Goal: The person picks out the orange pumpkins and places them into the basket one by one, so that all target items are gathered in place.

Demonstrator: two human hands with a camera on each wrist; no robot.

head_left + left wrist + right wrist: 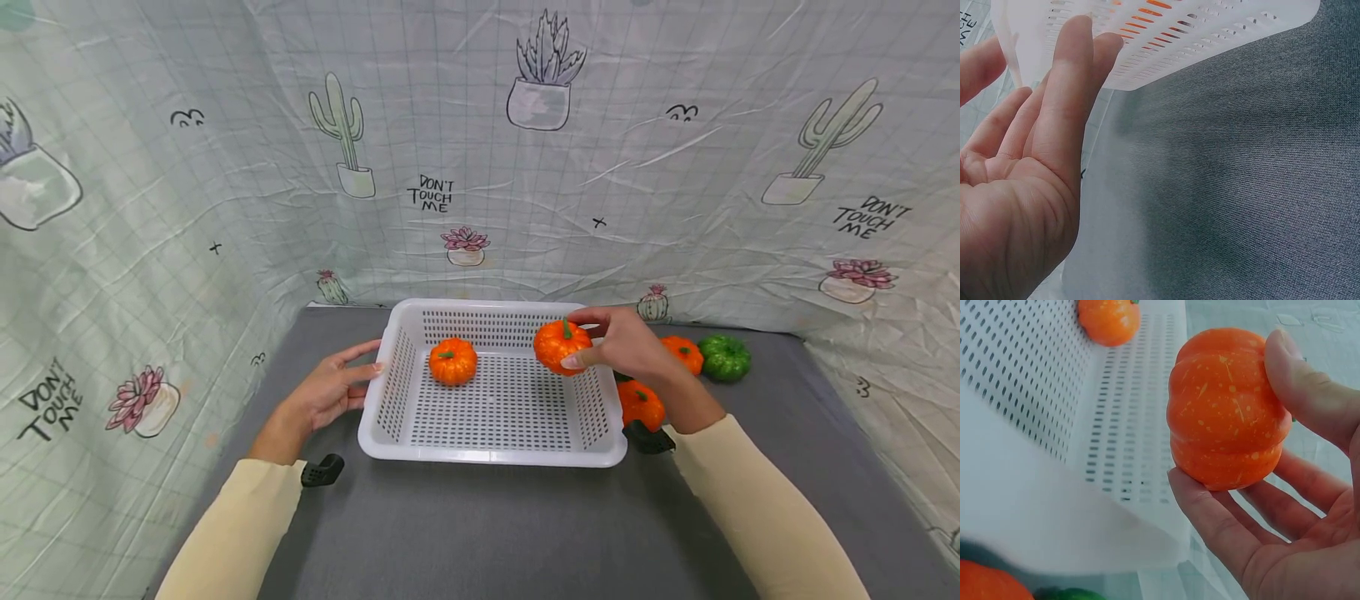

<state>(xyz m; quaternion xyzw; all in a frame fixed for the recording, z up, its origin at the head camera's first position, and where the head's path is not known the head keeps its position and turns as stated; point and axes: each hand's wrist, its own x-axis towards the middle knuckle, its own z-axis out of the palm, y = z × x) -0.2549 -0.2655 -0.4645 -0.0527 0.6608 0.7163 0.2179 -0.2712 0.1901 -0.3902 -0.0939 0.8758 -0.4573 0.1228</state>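
My right hand [630,340] grips an orange mini pumpkin [557,347] with a green stem, thumb on one side and fingers on the other. It is held over the right part of a white perforated plastic basket [487,456]. The right wrist view shows the gripped pumpkin [1229,412] close up, beside the basket wall. Another orange mini pumpkin [453,362] sits inside the basket at the left. My left hand [330,390] touches the basket's left side with fairly straight fingers; in the left wrist view these fingers [1060,106] lie against the outer wall.
Right of the basket, partly behind my right arm, lie two orange pumpkins [642,405] and a green pumpkin [724,358]. All stand on a dark grey table [450,533]. A pale cloth [480,167] printed with cacti hangs behind and at the sides.
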